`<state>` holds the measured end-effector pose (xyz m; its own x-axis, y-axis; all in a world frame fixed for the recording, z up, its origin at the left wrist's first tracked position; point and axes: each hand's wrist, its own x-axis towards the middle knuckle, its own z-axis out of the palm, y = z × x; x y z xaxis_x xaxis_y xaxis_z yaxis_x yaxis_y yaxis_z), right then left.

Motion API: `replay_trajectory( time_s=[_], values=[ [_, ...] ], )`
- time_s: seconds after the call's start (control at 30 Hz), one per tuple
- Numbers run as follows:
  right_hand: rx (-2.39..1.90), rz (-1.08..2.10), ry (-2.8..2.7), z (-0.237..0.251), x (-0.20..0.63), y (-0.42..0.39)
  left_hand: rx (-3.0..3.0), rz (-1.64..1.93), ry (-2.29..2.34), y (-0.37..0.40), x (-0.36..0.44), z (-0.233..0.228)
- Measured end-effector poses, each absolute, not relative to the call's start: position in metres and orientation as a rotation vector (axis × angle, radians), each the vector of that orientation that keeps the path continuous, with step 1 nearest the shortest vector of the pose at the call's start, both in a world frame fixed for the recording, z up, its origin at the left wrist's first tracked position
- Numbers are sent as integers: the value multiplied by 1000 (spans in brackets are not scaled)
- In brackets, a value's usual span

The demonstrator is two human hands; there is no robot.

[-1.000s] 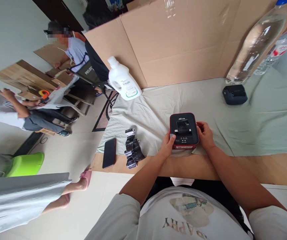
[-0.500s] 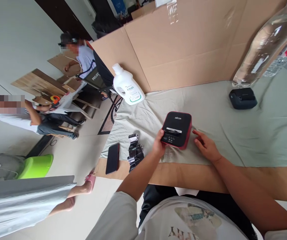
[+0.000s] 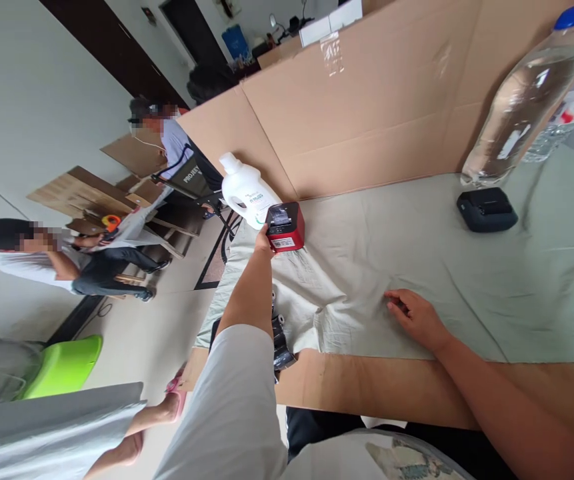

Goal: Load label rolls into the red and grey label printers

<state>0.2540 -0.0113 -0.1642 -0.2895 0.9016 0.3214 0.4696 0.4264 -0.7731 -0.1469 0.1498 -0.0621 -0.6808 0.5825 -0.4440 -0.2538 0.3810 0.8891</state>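
On the cloth, our left hand grips the red printer at ten o'clock beside the white jug, while our right hand lies open, steadying us.

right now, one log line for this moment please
left hand: holds red printer by white jug | right hand: flat on cloth | black printer: far right

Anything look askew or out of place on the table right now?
Yes. The cloth is bunched into wrinkles near the front left corner, beside the black rolls. The red printer sits tilted near the far left edge, gripped by the left hand, close to the white jug. The right hand rests flat. Nothing is spilled.
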Motion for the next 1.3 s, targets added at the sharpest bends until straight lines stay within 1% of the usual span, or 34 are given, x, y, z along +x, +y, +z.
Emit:
replay_trajectory(
  time_s=[0.13, 0.23, 0.3, 0.37, 0.43, 0.57, 0.63, 0.7, 0.8, 0.87, 0.97, 1.03, 1.1, 1.17, 1.3],
  values=[
    [-1166, 689, -1941, -164, 254, -12, 436, 1362, 2262, 143, -154, -63],
    [-1153, 682, -1951, -166, 253, -10, 481, 1472, 2419, 128, -142, -65],
    [-1148, 677, -1954, -166, 251, -7, 643, 1574, 2450, 113, -117, -75],
    [-1160, 679, -1952, -166, 249, -4, 960, 1637, 2341, 94, -79, -95],
    [-1184, 700, -1943, -165, 249, -5, 1201, 1593, 2159, 69, -34, -121],
    [-1165, 786, -1991, -160, 264, -27, 1765, 1282, 1763, 12, 30, -161],
    [-1092, 824, -2077, -159, 278, -46, 1976, 1100, 1685, -10, 40, -168],
    [-999, 836, -2185, -158, 297, -55, 2070, 995, 1674, -21, 41, -168],
    [-927, 710, -2347, -153, 330, -27, 2135, 941, 1677, -25, 39, -164],
    [-1058, 471, -2367, -146, 352, 20, 2177, 906, 1676, -22, 40, -162],
    [-1553, 70, -2134, -134, 385, 102, 2224, 872, 1681, -20, 43, -162],
    [-1829, -64, -1939, -128, 403, 146, 2245, 872, 1683, -20, 44, -163],
    [-2026, -52, -1789, -129, 415, 173, 2266, 875, 1680, -20, 44, -164],
    [-2150, 56, -1697, -133, 421, 186, 2283, 873, 1670, -21, 43, -164],
    [-2202, 174, -1598, -144, 414, 185, 2323, 899, 1648, -21, 44, -166]
  ],
)
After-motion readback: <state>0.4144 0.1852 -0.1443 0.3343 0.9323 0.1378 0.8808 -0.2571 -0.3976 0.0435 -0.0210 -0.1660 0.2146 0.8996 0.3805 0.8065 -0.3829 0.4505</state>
